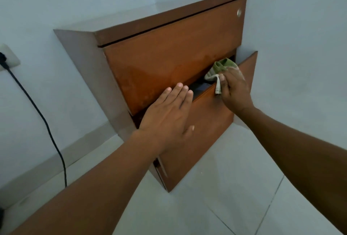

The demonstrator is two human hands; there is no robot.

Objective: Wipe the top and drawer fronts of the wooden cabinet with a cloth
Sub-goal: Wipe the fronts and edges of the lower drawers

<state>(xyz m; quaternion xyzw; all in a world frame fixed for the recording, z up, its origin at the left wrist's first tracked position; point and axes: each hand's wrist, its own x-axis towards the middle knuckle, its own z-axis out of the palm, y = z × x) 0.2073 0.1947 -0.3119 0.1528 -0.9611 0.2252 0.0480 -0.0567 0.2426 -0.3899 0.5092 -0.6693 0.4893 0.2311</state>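
A wooden cabinet (88,61) with orange-brown drawer fronts stands against a pale wall. Its upper drawer front (169,56) is closed and carries a round metal lock (239,12). The lower drawer (204,131) is pulled out a little, leaving a dark gap along its top edge. My right hand (234,92) is shut on a bunched green and white cloth (219,69) at the right end of that top edge. My left hand (167,118) lies flat with fingers together, across the bottom of the upper front and the lower drawer's top edge.
A black cable (37,110) runs from a wall socket (7,56) at the left down to the floor. Pale floor tiles (234,197) spread below the cabinet. A dark object (201,86) shows inside the open drawer gap.
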